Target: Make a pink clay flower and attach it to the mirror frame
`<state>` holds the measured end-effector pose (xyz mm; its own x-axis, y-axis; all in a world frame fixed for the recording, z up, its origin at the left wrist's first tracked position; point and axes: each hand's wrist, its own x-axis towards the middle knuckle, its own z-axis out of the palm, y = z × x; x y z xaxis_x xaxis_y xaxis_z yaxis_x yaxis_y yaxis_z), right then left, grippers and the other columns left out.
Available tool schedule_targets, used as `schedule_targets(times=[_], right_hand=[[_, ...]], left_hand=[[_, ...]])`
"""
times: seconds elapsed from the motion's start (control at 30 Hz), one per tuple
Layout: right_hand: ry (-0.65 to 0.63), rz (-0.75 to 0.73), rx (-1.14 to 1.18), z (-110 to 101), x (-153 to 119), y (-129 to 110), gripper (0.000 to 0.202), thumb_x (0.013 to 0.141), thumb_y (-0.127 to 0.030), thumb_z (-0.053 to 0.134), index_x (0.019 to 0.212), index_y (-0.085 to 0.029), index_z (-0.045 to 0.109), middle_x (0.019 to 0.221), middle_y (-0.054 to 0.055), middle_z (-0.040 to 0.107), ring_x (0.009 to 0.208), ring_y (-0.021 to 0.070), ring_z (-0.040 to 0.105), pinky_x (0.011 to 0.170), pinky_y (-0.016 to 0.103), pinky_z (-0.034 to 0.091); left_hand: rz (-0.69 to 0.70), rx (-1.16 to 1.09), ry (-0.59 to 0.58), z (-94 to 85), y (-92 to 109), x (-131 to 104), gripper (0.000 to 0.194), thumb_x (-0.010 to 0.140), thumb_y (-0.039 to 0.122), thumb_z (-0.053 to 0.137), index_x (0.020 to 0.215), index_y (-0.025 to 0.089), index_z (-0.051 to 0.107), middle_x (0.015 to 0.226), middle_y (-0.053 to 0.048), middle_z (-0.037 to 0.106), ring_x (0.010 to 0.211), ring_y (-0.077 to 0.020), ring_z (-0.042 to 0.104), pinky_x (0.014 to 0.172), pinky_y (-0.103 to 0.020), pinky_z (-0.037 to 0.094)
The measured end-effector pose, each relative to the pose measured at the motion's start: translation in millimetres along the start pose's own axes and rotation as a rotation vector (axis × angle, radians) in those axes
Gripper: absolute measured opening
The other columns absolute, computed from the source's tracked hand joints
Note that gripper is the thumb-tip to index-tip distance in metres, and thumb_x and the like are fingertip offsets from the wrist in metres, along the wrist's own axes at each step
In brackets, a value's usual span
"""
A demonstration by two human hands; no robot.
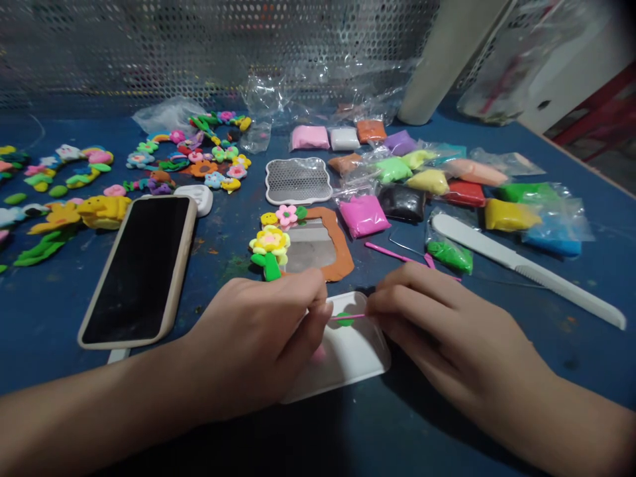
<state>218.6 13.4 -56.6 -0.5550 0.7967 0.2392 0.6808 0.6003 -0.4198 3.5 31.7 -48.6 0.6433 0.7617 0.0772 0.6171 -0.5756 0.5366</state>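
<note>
Blue counter (59, 311) carried our white tray (355, 354). On it, our right hand (427, 318) pinched a pink stick (348, 317) against soft green clay (344, 320). Our left hand (258, 338) closed beside it; such clay probably dented easily, best held by edges.

Dim, even overhead light on the blue table (546, 371); soft shadows fall beneath both hands. Faint glare on the phone screen (139, 265) and on the clear plastic bags (298, 86) behind the phone. Wide-angle distortion bends the edges; the far corners beyond the bags are blurred.
</note>
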Motion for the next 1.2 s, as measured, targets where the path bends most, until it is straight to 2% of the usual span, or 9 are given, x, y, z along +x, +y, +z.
schedule_targets(times=[0.07, 0.17, 0.33, 0.53, 0.67, 0.77, 0.9, 1.2], right_hand=[[-0.018, 0.033, 0.06, 0, 2, 0, 0.022, 0.09, -0.013, 0.04, 0.078, -0.018, 0.057, 0.076, 0.004, 0.058, 0.066, 0.0146, 0.054, 0.055, 0.026, 0.041], [-0.034, 0.047, 0.082, 1, 3, 0, 0.02, 0.09, -0.015, 0.041, 0.08, -0.018, 0.058, 0.079, 0.004, 0.058, 0.067, 0.0154, 0.053, 0.057, 0.027, 0.043], [-0.069, 0.055, 0.091, 5, -1, 1, 0.017, 0.091, -0.016, 0.043, 0.082, -0.019, 0.058, 0.081, 0.004, 0.057, 0.069, 0.0159, 0.051, 0.059, 0.028, 0.043], [-0.055, 0.027, 0.089, 5, -1, 1, 0.017, 0.091, -0.018, 0.044, 0.08, -0.018, 0.057, 0.078, 0.003, 0.056, 0.066, 0.0146, 0.05, 0.056, 0.026, 0.042], [0.005, -0.041, 0.038, 0, 1, 4, 0.019, 0.09, -0.014, 0.043, 0.08, -0.016, 0.059, 0.079, 0.005, 0.057, 0.068, 0.0139, 0.051, 0.057, 0.025, 0.041], [0.069, -0.15, -0.153, -7, 1, 8, 0.023, 0.091, -0.012, 0.041, 0.081, -0.017, 0.061, 0.079, 0.004, 0.061, 0.067, 0.0148, 0.05, 0.059, 0.028, 0.037], [0.094, -0.282, -0.349, -15, 2, 11, 0.036, 0.097, -0.014, 0.03, 0.085, -0.02, 0.063, 0.087, 0.003, 0.067, 0.072, 0.0162, 0.054, 0.068, 0.034, 0.032], [0.181, -0.368, -0.399, -17, -2, 11, 0.034, 0.099, -0.015, 0.026, 0.09, -0.019, 0.059, 0.086, 0.001, 0.071, 0.073, 0.016, 0.055, 0.068, 0.036, 0.03]], left_hand=[[0.013, 0.049, 0.04, 1.5, 0, 0, 0.012, 0.089, 0.031, 0.047, 0.085, 0.02, 0.05, 0.067, 0.004, 0.06, 0.05, -0.0105, 0.051, 0.045, -0.022, 0.035], [0.037, 0.149, 0.056, 4.1, 1, 3, 0.023, 0.083, 0.04, 0.055, 0.096, 0.022, 0.056, 0.082, 0.0, 0.06, 0.062, -0.0147, 0.056, 0.05, -0.025, 0.039], [0.011, 0.205, -0.044, 7.0, 5, 8, 0.013, 0.083, 0.032, 0.055, 0.083, 0.022, 0.064, 0.082, -0.001, 0.055, 0.062, -0.0133, 0.052, 0.05, -0.024, 0.036], [-0.045, 0.193, -0.127, 7.1, 9, 11, 0.012, 0.084, 0.026, 0.051, 0.079, 0.021, 0.062, 0.078, 0.001, 0.053, 0.06, -0.0116, 0.048, 0.048, -0.022, 0.033], [-0.083, 0.161, -0.168, 5.8, 9, 11, 0.011, 0.084, 0.024, 0.051, 0.084, 0.022, 0.061, 0.077, 0.002, 0.053, 0.061, -0.0114, 0.049, 0.049, -0.021, 0.034], [-0.086, 0.149, -0.14, 5.3, 7, 10, 0.009, 0.083, 0.025, 0.052, 0.086, 0.023, 0.06, 0.078, 0.002, 0.053, 0.061, -0.0117, 0.05, 0.05, -0.022, 0.035], [-0.106, 0.15, -0.138, 5.5, 6, 9, 0.009, 0.083, 0.029, 0.053, 0.086, 0.024, 0.059, 0.082, 0.002, 0.055, 0.063, -0.0123, 0.052, 0.052, -0.023, 0.036], [-0.098, 0.178, -0.14, 6.0, 8, 10, 0.007, 0.083, 0.026, 0.052, 0.081, 0.023, 0.058, 0.081, 0.003, 0.055, 0.062, -0.0121, 0.051, 0.05, -0.023, 0.033]])
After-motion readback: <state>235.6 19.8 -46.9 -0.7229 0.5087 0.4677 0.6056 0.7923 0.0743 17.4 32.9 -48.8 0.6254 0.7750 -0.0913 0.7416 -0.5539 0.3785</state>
